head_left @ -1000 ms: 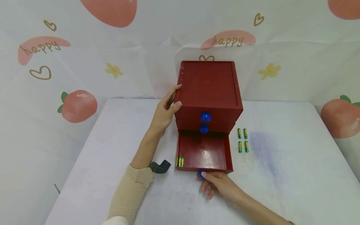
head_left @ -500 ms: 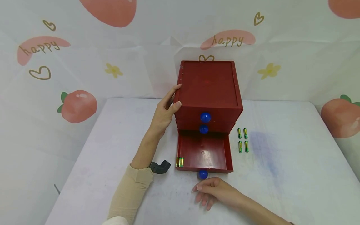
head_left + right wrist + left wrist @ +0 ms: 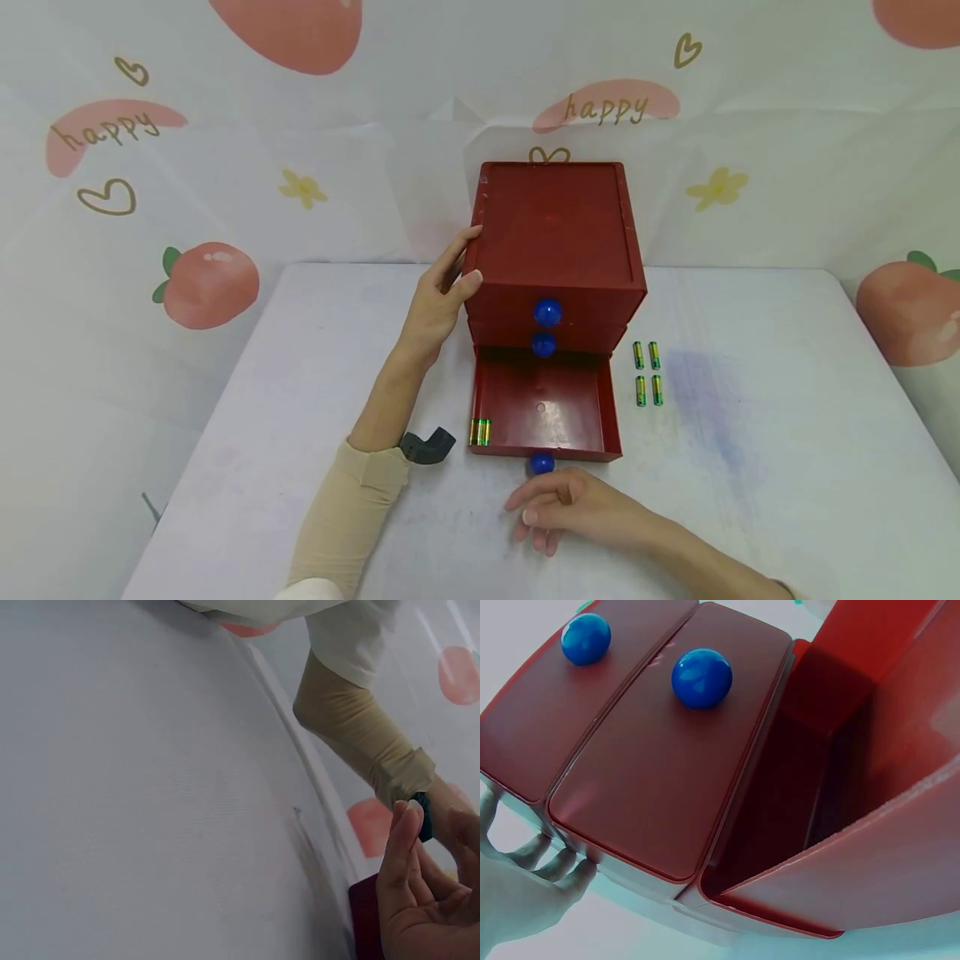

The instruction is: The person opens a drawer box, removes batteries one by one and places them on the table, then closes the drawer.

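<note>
A red three-drawer box (image 3: 557, 242) stands at the middle of the white table (image 3: 787, 467). Its bottom drawer (image 3: 546, 412) is pulled out and looks empty, with a blue knob (image 3: 542, 463) at the front. My left hand (image 3: 438, 300) grips the box's upper left side, thumb on the front edge; its fingers (image 3: 547, 862) show by the box's corner in the left wrist view. My right hand (image 3: 562, 510) hovers just in front of the knob, fingers relaxed and holding nothing (image 3: 420, 892). The upper two drawers (image 3: 652, 750) are closed.
Several green batteries (image 3: 647, 373) lie in two pairs right of the open drawer. Two more batteries (image 3: 479, 432) lie against the drawer's left front corner. A dark grey elbow piece (image 3: 427, 444) lies by my left forearm. A strawberry-print cloth hangs behind.
My right hand has let go of the bottom drawer's blue knob and drawn back a little toward me and to the left. The left hand and the box have stayed still.
</note>
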`<state>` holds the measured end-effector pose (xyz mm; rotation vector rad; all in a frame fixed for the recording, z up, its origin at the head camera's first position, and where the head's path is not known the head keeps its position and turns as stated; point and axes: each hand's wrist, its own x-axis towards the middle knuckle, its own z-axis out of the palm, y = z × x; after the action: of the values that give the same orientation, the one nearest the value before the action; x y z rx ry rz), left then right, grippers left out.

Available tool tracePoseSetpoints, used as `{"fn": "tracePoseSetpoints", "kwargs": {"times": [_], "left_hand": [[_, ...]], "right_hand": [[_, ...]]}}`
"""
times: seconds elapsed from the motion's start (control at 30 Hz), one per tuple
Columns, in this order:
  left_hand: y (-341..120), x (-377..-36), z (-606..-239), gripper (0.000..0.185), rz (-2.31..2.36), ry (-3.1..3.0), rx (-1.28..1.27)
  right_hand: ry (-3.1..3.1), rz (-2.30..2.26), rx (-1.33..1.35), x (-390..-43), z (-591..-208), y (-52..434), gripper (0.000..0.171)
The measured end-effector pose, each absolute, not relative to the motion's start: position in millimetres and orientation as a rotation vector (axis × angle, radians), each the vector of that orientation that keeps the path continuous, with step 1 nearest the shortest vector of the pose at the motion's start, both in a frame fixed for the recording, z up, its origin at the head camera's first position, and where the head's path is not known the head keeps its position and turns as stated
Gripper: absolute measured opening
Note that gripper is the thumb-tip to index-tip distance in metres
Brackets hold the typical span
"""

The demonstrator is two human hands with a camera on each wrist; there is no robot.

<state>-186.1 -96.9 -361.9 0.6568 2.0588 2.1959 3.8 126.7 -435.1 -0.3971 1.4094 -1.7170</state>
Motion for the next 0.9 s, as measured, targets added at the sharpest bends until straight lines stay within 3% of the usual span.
{"fn": "tracePoseSetpoints", "kwargs": {"times": [0.37,0.9], "left_hand": [[-97,-186,-362,0.075,2.205,2.049,0.652],[-97,-185,-361,0.064,2.204,2.043,0.654]], "right_hand": [[1.537,-1.686,-0.582,-14,-411,127,0.029],[1.64,-1.7,-0.635,-40,-388,129,0.026]]}}
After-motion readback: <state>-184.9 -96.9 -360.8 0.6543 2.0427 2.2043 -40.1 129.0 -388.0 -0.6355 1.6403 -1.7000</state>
